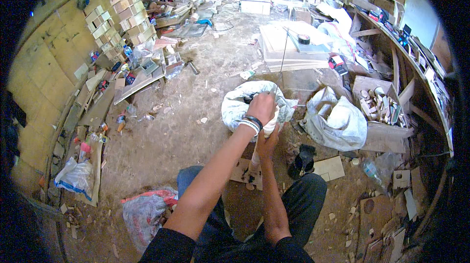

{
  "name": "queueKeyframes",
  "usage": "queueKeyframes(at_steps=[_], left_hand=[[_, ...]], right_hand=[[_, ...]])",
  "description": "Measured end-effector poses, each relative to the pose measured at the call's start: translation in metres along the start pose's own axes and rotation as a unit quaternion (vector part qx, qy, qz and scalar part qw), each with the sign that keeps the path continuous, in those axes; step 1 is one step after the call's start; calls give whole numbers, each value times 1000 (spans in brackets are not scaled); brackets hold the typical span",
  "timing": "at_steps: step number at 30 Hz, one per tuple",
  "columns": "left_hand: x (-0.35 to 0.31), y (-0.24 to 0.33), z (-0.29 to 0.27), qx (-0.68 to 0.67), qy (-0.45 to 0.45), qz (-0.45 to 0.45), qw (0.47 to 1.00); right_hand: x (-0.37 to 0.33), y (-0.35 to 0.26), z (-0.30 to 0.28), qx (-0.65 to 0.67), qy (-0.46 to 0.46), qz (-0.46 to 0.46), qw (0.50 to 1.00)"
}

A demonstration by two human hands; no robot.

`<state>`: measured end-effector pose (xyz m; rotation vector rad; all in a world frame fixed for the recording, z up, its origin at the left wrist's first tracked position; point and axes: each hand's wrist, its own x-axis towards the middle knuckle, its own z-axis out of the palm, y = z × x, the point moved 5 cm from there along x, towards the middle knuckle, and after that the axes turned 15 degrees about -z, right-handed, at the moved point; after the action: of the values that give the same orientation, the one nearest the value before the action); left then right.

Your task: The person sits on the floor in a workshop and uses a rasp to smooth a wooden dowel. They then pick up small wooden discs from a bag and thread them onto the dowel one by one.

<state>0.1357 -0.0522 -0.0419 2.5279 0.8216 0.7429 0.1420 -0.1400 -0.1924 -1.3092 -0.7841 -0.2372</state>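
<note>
My left hand (263, 106), with dark and white bands at the wrist, is closed over the top of a pale, rounded wooden-looking piece (270, 124). What its fingers hold is hidden. Just below, my right hand (267, 141) wraps round the same pale piece. A pale post-like length (254, 161) shows under the right hand, above a dark-stained board (240, 171) between my legs; whether it joins the held piece is unclear. A thin dark line, a rod or cord (285, 50), rises beyond my left hand. Behind both hands sits an open white sack (240, 97).
Another white sack (338, 121) stands at the right, beside a wooden box (377, 84) of offcuts. Stacked boards (274, 43) lie ahead, with a black tape roll (303, 39) on top. A plastic bag (147, 214) is near my left leg. People sit at the far left.
</note>
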Motion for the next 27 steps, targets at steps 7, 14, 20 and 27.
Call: queueKeyframes(at_steps=[7,14,20,27], left_hand=[[-1,2,-3,-20,24,20,999],[-2,0,-5,-21,16,22,999],[-1,1,-6,-37,16,28,999],[-3,-3,-11,-34,16,29,999]], right_hand=[[3,-8,-1,-20,-1,-13,1000],[30,-32,-3,14,2,-26,1000],[32,-31,-3,-7,0,-83,997],[33,-16,3,32,-21,-38,999]])
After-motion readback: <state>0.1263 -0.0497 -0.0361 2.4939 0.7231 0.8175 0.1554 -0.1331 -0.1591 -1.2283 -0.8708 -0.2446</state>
